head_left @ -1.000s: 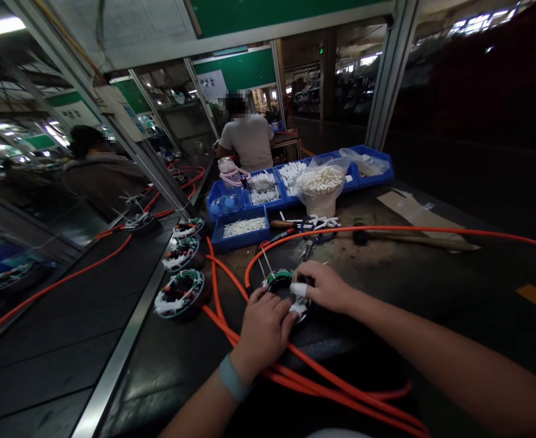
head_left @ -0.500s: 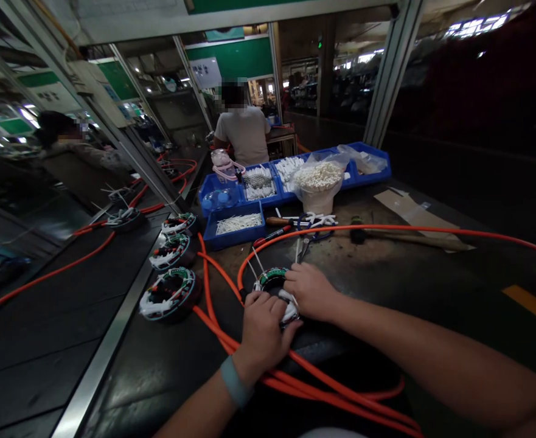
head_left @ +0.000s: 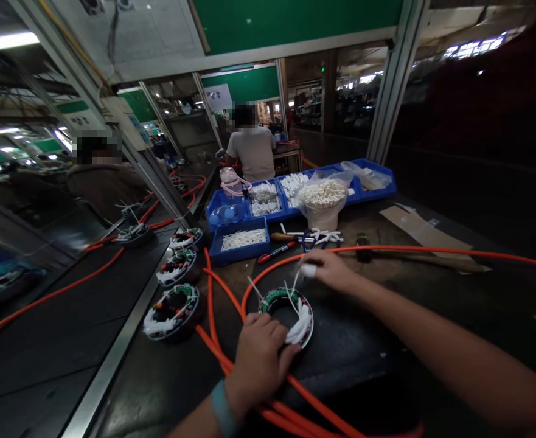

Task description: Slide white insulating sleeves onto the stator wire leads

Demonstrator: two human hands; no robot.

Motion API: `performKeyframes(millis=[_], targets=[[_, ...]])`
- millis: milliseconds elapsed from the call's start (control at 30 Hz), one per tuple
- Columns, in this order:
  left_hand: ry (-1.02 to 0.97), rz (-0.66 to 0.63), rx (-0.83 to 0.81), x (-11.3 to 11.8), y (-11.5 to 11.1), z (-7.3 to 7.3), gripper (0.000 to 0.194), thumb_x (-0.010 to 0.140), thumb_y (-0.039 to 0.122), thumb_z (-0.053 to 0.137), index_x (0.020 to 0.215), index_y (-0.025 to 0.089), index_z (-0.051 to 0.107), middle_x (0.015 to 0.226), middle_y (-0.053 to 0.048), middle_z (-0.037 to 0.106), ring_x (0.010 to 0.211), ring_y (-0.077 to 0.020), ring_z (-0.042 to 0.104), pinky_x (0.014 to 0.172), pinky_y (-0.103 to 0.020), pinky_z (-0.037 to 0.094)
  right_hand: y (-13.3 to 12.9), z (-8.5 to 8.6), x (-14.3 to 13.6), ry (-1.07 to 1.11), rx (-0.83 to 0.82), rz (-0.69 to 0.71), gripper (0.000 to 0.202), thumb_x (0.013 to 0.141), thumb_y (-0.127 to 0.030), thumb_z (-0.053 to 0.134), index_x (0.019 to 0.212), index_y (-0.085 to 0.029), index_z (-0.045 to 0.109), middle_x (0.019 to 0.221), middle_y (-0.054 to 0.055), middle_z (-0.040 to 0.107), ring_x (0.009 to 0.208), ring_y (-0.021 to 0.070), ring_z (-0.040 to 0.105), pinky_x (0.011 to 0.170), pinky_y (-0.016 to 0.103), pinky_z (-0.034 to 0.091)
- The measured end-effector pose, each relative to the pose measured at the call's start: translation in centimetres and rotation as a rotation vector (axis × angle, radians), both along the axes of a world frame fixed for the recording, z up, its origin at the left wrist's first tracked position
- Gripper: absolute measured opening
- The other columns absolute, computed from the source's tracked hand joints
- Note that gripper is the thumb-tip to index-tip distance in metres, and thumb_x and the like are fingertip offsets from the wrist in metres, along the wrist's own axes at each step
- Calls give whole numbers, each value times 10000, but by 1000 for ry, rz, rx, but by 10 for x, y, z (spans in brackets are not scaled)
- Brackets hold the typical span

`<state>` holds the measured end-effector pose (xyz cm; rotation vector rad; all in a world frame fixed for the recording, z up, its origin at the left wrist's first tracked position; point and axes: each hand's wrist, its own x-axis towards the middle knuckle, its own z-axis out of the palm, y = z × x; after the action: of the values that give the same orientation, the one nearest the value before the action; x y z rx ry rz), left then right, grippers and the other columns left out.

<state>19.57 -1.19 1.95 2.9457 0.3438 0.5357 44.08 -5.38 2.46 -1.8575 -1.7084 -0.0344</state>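
Observation:
A ring-shaped stator (head_left: 311, 316) with a green circuit board and a bundle of white sleeved wires lies on the dark bench. Thin white cable ties stick up from its far side. My left hand (head_left: 261, 350) is closed on the near left of the ring, thumb along the front edge, covering part of it. Just above the ring's far right, my right hand (head_left: 327, 269) pinches the upper end of a white cable tie (head_left: 297, 281). Something white covers its thumb tip. An orange cable (head_left: 249, 298) curves around the stator's left and far sides.
Several similar stators (head_left: 171, 311) stand to the left. Behind are a blue tray of white cable ties (head_left: 243, 239), blue bins (head_left: 372, 176), a bag-lined tub of white sticks (head_left: 325, 207), a red marker (head_left: 275, 252) and scissors (head_left: 316, 242). Co-workers (head_left: 252, 149) sit beyond.
My right hand has lifted off the wire bundle and moved up and away with the tie end. My left hand still holds the stator. The camera view has tilted upward.

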Motion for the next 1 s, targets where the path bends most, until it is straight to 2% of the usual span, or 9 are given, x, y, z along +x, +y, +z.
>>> performKeyframes(millis=[100,167,367,500,600,667,767,867,1000], targets=[[-123,104,21,8,-18,-14,170,838,278,522,702,178,539,658,-27,586,648,-201,485,654,-352,306,25,25,64,45,121,-382,266,869,-151,399,1059,-119,582,983,114,620,877,217,579,727,310,454],[-148,96,27,11,-23,-17,155,836,273,519,714,179,536,651,-21,579,640,-196,479,651,-346,294,38,40,97,36,171,-530,317,809,-120,439,1105,-115,553,1069,152,582,946,267,552,752,357,433],[-177,77,45,10,-18,-16,210,852,314,479,690,182,505,624,-14,561,622,-188,476,634,-340,277,53,51,132,38,237,-504,128,728,-108,532,784,-165,632,978,107,610,924,256,540,745,336,415],[-155,82,60,10,-19,-18,240,867,352,454,711,185,528,636,-28,574,629,-195,489,626,-351,291,55,52,132,208,415,-444,88,777,-180,521,820,-152,593,940,120,606,829,212,583,694,324,472],[-110,97,40,9,-21,-16,226,863,375,466,815,186,580,678,-37,602,659,-210,510,646,-369,326,39,52,106,317,524,-283,143,865,-242,436,938,-161,528,889,106,629,737,176,624,654,312,514],[-91,97,13,8,-22,-13,235,850,361,500,968,180,594,767,-49,636,720,-223,535,701,-391,362,12,48,71,327,545,-148,125,867,-264,469,946,-184,524,855,85,654,747,179,645,683,316,530],[-106,72,-63,6,-25,-7,409,831,279,533,1224,175,496,967,-70,652,889,-236,561,847,-423,370,-52,34,5,273,493,33,144,827,-209,523,956,-247,572,909,42,689,843,192,664,755,316,544],[-169,76,-167,2,-29,-3,482,806,204,528,1281,187,445,1058,-73,637,981,-220,564,963,-438,317,-122,14,-52,170,432,303,322,848,-168,453,1127,-315,516,1059,27,682,962,192,651,803,315,556],[-177,115,-270,1,-33,-2,507,764,203,562,1260,189,458,1009,-69,647,935,-216,585,978,-453,313,-182,-12,-91,94,315,364,455,903,-192,422,1334,-317,350,1076,55,675,985,186,644,793,306,572]])
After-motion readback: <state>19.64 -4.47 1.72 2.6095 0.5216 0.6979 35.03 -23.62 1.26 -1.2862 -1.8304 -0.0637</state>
